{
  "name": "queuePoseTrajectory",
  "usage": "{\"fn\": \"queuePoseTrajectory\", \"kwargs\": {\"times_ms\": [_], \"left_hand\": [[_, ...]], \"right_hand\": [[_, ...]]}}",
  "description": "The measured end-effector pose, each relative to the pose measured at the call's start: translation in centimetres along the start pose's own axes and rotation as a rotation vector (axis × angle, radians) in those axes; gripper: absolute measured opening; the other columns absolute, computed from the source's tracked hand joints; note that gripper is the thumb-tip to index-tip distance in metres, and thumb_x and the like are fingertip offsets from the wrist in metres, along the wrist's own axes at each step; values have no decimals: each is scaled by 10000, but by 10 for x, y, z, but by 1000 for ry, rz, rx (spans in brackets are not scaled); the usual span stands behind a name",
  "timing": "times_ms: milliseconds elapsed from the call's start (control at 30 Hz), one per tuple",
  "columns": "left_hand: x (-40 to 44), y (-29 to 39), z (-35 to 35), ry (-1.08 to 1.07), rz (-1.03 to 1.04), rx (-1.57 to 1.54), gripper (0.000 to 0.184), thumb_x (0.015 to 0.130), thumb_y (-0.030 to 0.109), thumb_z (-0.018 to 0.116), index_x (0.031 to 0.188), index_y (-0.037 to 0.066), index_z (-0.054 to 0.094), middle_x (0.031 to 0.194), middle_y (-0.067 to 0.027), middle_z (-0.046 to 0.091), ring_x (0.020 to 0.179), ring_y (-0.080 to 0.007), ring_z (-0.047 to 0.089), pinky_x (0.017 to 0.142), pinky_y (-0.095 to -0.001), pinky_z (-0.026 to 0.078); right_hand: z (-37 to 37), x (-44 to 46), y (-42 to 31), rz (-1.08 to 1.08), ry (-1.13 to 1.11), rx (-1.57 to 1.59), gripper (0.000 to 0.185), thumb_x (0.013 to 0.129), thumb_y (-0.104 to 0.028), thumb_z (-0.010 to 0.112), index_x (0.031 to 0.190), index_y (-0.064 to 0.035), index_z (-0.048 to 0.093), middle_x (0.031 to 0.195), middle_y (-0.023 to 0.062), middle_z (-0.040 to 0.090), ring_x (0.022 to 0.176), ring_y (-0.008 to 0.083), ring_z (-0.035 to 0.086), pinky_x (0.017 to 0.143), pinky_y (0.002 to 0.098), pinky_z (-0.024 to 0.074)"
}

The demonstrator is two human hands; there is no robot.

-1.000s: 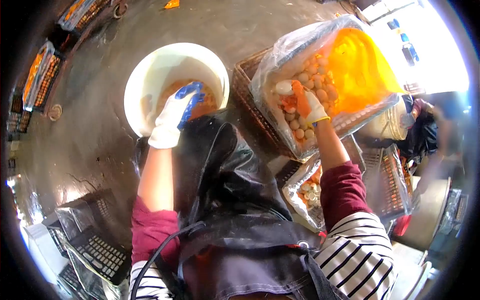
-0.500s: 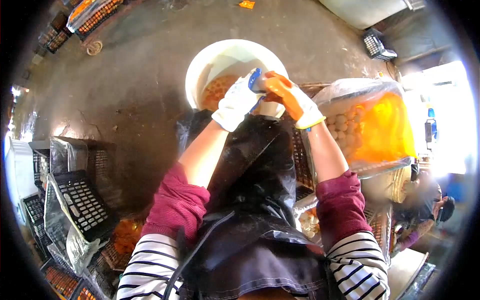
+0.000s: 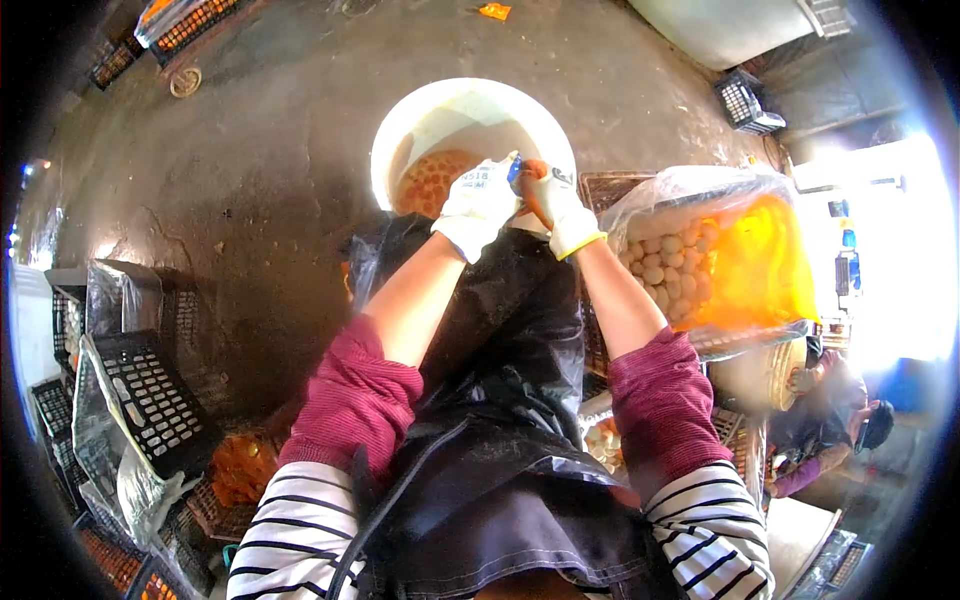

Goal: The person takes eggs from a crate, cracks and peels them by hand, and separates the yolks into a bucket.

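Observation:
Both my hands meet over the near rim of a large white bucket (image 3: 405,120). My left hand (image 3: 482,200), in a white glove with blue at the fingers, is closed, fingers curled against the other hand. My right hand (image 3: 558,205), in a white glove with an orange-brown palm side, is closed too. Whatever lies between them is hidden by the fingers. Round orange yolk-like pieces (image 3: 432,180) sit in liquid at the bottom of the bucket. To the right, pale eggs (image 3: 665,268) fill a plastic-lined crate (image 3: 610,188), partly under a bright orange-yellow sheet (image 3: 762,262).
A black apron (image 3: 500,330) covers my lap. Black crates (image 3: 150,390) stack at the left, near an orange heap (image 3: 243,465). Another person (image 3: 835,410) works at the right, beside a pale bucket (image 3: 765,375). Another black crate (image 3: 745,105) stands at the upper right.
My right hand has turned inward, showing more of its glove's white back and less orange. Both hands have drawn closer together and slightly lower. The view has shifted a little.

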State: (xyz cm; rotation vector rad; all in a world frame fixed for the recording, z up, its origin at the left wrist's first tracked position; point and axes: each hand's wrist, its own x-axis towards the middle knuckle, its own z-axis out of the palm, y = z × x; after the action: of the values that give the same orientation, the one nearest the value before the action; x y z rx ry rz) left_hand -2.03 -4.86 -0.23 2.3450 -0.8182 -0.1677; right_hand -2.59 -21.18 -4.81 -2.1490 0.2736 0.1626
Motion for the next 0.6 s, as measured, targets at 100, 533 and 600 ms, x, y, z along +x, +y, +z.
{"fn": "queuePoseTrajectory", "kwargs": {"times_ms": [100,533,600], "left_hand": [[2,-8,6,83,55,-110,447,830,146,521,1259,43,448,1142,-170,558,1029,-266,561,854,-335,469],[15,-25,5,220,150,-658,251,832,148,575,1068,64,592,1011,-115,620,916,-220,605,805,-302,484],[14,-25,5,300,170,-610,245,828,151,592,1053,56,594,971,-116,629,873,-215,618,781,-303,492]], "right_hand": [[-4,-26,-46,276,106,575,200,848,-74,466,991,-6,588,817,122,598,680,178,589,560,301,509],[-34,-41,-56,-26,-198,940,304,897,-189,530,1133,1,508,1043,131,571,867,224,589,768,346,505],[-33,-37,-46,-54,-249,1046,313,888,-195,551,1135,-6,510,1056,126,566,891,219,576,782,350,500]]}}
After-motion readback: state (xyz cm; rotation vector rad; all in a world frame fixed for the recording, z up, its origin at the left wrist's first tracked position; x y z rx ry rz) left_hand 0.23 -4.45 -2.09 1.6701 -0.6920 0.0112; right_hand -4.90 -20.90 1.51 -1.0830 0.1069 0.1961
